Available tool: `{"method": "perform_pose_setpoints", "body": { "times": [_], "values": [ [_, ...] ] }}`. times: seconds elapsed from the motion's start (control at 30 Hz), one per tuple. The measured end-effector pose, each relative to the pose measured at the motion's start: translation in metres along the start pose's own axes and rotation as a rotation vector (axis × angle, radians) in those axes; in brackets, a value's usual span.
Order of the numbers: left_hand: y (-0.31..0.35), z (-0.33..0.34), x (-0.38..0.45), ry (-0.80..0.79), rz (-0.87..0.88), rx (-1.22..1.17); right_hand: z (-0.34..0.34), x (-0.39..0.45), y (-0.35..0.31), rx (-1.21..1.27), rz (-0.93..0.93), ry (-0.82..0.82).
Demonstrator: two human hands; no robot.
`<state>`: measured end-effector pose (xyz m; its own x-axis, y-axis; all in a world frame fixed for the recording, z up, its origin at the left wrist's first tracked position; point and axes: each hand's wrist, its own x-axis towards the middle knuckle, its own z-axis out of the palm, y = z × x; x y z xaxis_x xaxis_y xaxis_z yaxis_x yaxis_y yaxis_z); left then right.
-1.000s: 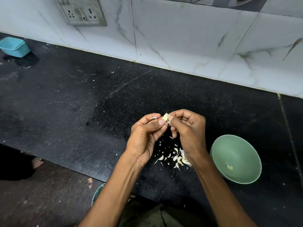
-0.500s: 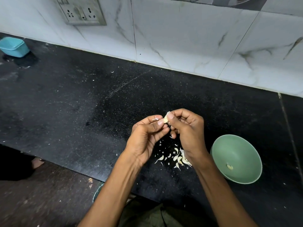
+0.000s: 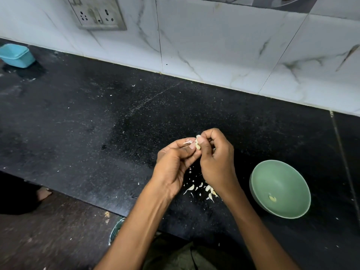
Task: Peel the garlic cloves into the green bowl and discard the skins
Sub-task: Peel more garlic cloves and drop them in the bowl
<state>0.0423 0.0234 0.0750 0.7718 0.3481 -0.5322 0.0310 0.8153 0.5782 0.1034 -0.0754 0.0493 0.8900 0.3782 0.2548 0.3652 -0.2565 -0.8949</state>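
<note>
We pinch one clove between our left hand and right hand, fingers curled tight on it, above the black surface. Skins lie on the surface under our hands. The green bowl sits to the right with one peeled clove inside. A blue tub sits far left; we cannot see inside it.

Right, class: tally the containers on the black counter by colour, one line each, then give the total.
Green bowl: 1
Blue tub: 1
Total: 2
</note>
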Motion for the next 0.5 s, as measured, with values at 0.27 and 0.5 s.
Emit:
{"method": "perform_pose_setpoints", "body": {
  "times": [0.27,0.5],
  "values": [
    [-0.001,0.0,0.0,0.056,0.039,0.063,-0.001,0.0,0.012,-0.344,-0.149,0.021],
    [-0.001,-0.009,0.005,0.043,0.022,0.002,-0.001,0.006,0.018,0.077,0.127,0.044]
  ]
}}
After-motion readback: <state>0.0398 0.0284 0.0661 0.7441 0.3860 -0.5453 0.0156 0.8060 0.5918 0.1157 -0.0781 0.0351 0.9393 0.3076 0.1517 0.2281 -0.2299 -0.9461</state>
